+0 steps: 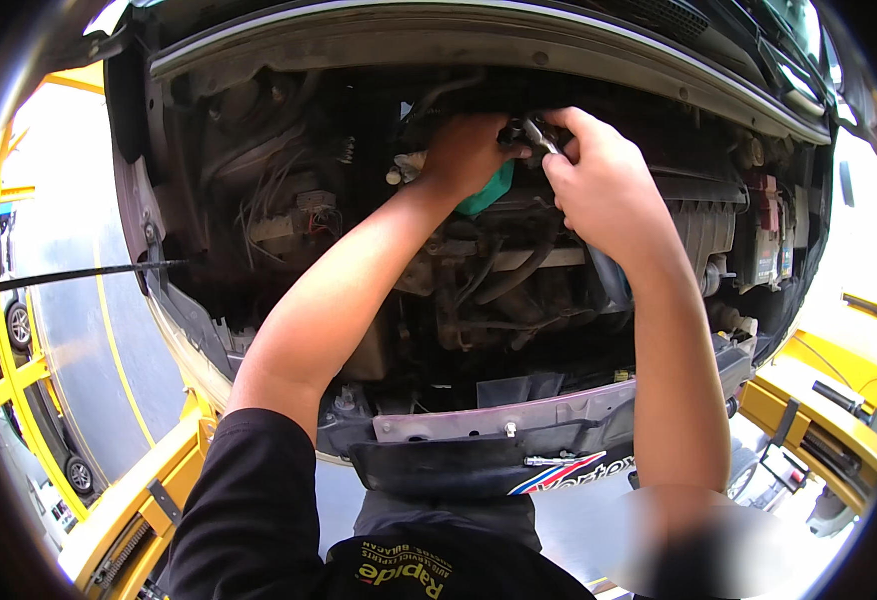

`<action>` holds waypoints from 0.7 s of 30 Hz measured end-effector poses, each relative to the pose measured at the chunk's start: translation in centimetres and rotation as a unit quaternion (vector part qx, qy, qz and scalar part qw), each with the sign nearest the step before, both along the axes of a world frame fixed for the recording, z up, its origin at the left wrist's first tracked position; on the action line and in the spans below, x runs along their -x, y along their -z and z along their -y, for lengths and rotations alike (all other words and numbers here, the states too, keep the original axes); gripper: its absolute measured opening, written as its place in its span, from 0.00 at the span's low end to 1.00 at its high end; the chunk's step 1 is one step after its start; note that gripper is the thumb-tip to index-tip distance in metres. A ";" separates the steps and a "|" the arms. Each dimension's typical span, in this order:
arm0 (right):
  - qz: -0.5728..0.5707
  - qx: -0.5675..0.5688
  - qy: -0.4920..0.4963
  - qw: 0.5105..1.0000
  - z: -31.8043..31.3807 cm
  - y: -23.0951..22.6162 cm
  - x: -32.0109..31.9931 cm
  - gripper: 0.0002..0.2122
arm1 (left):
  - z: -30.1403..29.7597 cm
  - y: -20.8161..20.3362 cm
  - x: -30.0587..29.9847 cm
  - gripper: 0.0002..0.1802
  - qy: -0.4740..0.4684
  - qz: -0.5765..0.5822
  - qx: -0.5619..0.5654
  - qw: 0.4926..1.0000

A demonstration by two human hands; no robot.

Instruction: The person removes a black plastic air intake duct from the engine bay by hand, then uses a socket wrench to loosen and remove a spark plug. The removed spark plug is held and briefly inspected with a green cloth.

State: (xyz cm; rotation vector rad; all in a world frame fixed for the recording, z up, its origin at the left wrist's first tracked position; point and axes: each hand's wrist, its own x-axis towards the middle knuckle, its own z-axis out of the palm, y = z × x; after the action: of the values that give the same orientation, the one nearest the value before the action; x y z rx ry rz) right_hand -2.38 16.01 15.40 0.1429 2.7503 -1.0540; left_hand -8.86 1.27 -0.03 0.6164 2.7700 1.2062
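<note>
Both my arms reach deep into a car's open engine bay (519, 260). My right hand (604, 180) is closed round a shiny metal hand tool (541, 136), which looks like a ratchet; its far end is in shadow. Just left of it, my left hand (471, 152) has its fingers curled in beside the tool's head, and what they grip is hidden. A green cloth-like piece (489, 194) shows below my left hand. Dark hoses (524, 272) run under both hands.
A battery (767, 235) sits at the right of the bay, wiring (279, 225) at the left. A dark rod (79, 273) crosses the left side. Another chrome tool (549, 461) lies on the front cover (439, 468). Yellow lift parts (819, 400) stand on both sides.
</note>
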 end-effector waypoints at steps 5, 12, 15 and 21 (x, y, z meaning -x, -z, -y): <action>-0.044 -0.088 0.005 0.995 2.7 2.6 1.4 0.17 | 2.1 0.0 0.7 0.25 0.038 0.066 -0.007 0.997; 0.006 -0.126 0.052 0.991 4.5 4.3 2.0 0.15 | 3.7 -3.3 -1.3 0.24 -0.056 0.144 -0.179 0.972; -0.032 -0.184 0.055 0.981 4.5 4.2 1.5 0.15 | 4.9 -8.4 -4.1 0.26 -0.062 0.346 -0.186 0.917; -0.016 -0.182 0.063 0.981 5.8 2.7 1.3 0.16 | 1.4 -7.8 -11.4 0.38 -0.057 0.262 -0.312 0.912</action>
State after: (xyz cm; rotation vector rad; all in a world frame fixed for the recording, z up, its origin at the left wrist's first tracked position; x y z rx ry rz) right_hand -3.72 10.25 12.73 0.3595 2.9703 -0.5706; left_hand 2.58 -0.17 7.77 0.1065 1.9833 1.9537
